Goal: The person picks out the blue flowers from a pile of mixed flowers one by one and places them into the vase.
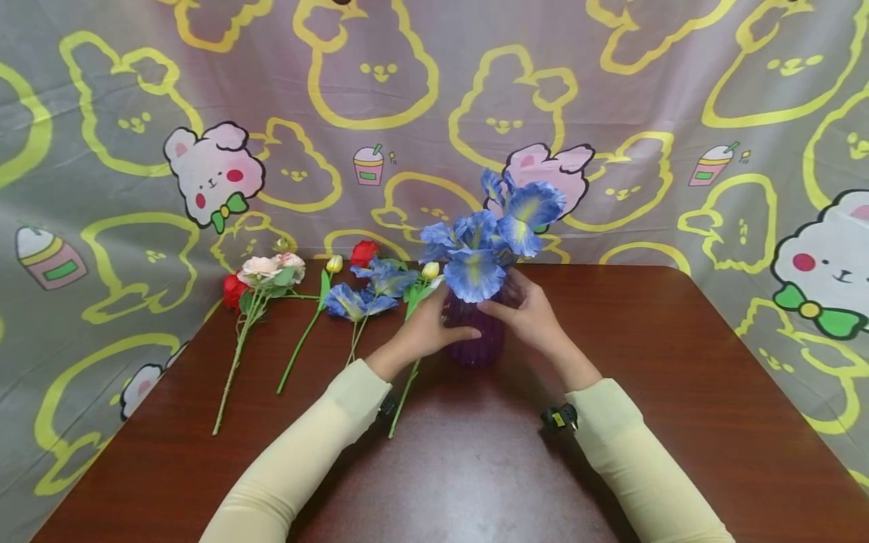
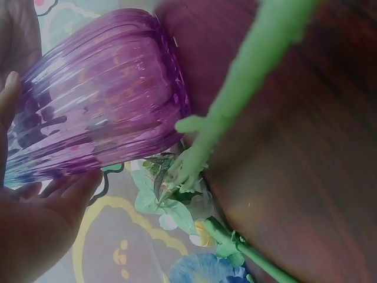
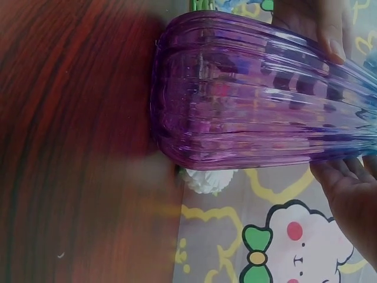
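Since both hands are on the purple vase (image 1: 475,351), I'd treat this as a steady-and-place step. It looks upright, base on the tabletop (image 1: 686,377), near the middle from my end, blue irises (image 1: 474,273) sticking out of the top. Left hand (image 1: 428,328): fingers part-curled round the upper left side, thumb across the front. Right hand (image 1: 532,313): mirrors it, fingers wrapping behind, thumb forward. Both opened about as wide as the vase body, no clear gap that I can see. Exact contact under the petals: can't tell.

For a clean job I'd squeeze evenly from both sides; ribbed wall is glossy, may slip. Blooms look top-heavy, so slide it flat, don't tip. Watch the green stem (image 1: 405,392) by the left wrist; it could snag. Loose blue flowers (image 1: 360,302) sit just left too. Let go with both hands together, clear of the petals.
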### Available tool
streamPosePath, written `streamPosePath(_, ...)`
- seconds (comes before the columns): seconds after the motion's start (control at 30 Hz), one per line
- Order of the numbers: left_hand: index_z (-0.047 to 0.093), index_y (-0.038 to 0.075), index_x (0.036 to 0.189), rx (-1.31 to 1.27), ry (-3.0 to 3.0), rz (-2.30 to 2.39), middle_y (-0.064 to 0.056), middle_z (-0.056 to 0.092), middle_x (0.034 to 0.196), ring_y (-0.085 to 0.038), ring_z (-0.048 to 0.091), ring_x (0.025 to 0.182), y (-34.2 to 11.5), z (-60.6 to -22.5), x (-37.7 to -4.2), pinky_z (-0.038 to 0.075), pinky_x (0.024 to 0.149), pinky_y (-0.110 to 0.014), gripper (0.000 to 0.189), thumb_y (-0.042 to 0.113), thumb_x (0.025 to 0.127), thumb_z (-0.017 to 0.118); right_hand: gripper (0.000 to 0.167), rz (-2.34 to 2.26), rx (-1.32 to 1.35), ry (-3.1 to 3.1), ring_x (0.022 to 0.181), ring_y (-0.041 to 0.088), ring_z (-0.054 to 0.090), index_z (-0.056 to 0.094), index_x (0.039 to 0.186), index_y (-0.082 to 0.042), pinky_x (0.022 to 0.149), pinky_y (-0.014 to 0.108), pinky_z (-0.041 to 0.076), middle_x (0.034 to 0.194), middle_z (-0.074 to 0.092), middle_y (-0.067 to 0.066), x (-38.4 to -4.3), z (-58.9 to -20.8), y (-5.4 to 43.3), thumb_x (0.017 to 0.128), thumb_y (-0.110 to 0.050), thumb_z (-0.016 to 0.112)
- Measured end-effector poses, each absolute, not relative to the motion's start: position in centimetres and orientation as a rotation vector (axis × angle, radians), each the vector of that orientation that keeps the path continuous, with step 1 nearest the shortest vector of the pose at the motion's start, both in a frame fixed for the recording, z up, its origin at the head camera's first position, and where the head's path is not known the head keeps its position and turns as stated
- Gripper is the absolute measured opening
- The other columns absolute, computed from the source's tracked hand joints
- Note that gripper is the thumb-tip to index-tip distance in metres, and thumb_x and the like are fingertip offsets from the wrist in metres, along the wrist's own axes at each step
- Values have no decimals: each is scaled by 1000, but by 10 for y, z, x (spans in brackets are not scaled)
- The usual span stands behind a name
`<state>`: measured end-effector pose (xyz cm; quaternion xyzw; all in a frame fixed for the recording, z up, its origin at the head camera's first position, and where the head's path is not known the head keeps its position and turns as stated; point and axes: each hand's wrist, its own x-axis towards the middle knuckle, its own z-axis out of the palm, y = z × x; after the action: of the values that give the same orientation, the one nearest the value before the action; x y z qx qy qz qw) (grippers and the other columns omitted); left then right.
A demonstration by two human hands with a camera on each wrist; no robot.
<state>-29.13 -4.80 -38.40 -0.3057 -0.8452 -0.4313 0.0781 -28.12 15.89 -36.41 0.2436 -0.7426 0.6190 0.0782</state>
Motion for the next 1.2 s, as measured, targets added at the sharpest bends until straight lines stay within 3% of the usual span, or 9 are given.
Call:
streamPosePath(0.23, 22, 9, 154, -956, -2558, -1350, -14, 39, 149, -29, 47, 128, -52, -379, -291, 43, 102, -39, 100, 22, 77, 85, 69, 1842, 721, -2269, 130, 36, 45, 32, 145, 10, 105, 50, 37, 140, 46, 27, -265, -345, 155, 87, 3, 69)
streamPosePath(0.4, 28, 4, 151, -924, -2612, -1330, -17, 46, 142, -34, 50, 125, -64, -373, -290, 44, 100, -46, 94, 24, 79, 83, 70, 1856, 685, -2285, 129, 36, 46, 31, 145, 11, 104, 48, 38, 139, 46, 28, -260, -339, 154, 87, 1, 69)
streamPosePath(0.6, 38, 8, 148, -827, -2659, -1351, -17, 48, 142, -37, 51, 124, -89, -368, -285, 44, 98, -53, 78, 25, 84, 78, 73, 1859, 645, -2308, 130, 37, 44, 29, 146, 11, 104, 46, 40, 140, 45, 28, -261, -339, 153, 87, -1, 70)
streamPosePath(0.87, 52, 3, 136, -639, -2755, -1146, -18, 54, 135, -38, 57, 116, -129, -357, -279, 49, 92, -50, 61, 28, 86, 76, 77, 1852, 662, -2305, 130, 29, 46, 29, 149, 3, 103, 43, 41, 142, 47, 21, -279, -360, 159, 87, -9, 73)
streamPosePath(1.0, 58, -2, 129, -555, -2820, -1038, -22, 60, 125, -38, 60, 111, -151, -353, -276, 50, 89, -50, 54, 27, 87, 75, 77, 1873, 668, -2290, 130, 26, 47, 30, 149, 1, 103, 41, 42, 142, 47, 19, -282, -364, 160, 87, -11, 74)
streamPosePath(1.2, 67, -8, 108, -420, -2976, -828, -21, 68, 102, -34, 65, 95, -180, -360, -272, 52, 82, -47, 36, 20, 87, 74, 73, 1879, 689, -2298, 130, 32, 46, 29, 148, 7, 103, 44, 41, 141, 46, 25, -269, -348, 158, 88, -3, 70)
